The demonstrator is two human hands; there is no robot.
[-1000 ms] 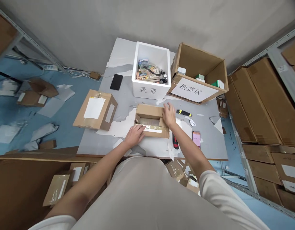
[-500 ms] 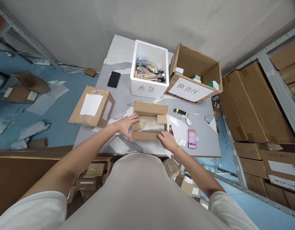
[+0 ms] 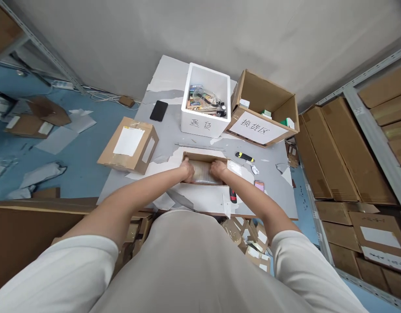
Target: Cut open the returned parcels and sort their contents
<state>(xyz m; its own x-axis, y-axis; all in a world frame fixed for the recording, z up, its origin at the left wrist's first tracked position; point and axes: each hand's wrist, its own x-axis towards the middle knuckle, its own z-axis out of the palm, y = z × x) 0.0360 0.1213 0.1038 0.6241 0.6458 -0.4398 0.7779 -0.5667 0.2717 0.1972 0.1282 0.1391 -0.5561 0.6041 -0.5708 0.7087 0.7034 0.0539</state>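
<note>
A small open cardboard box (image 3: 205, 155) sits near the front of the table. Inside it lies a pale bundle in clear plastic wrap (image 3: 201, 172). My left hand (image 3: 187, 170) reaches into the left end of the box, fingers curled down at the bundle's end. At the opposite end, my right hand (image 3: 217, 168) is closed in the same way. The fingertips of both hands are hidden inside the box. A red and black box cutter (image 3: 232, 195) lies just right of the box, below my right wrist.
Behind stand a white foam box (image 3: 200, 125) with assorted items and a labelled carton (image 3: 257, 128). A taped parcel (image 3: 130, 145) and black phone (image 3: 159, 111) are left. A yellow-black cutter (image 3: 245, 157) and pink-screened phone (image 3: 259, 186) lie right. Shelves (image 3: 360, 104) flank the table.
Both hands have moved from the box's outer sides and rim to inside its two ends, and their fingers have curled. The raised back flap no longer shows upright.
</note>
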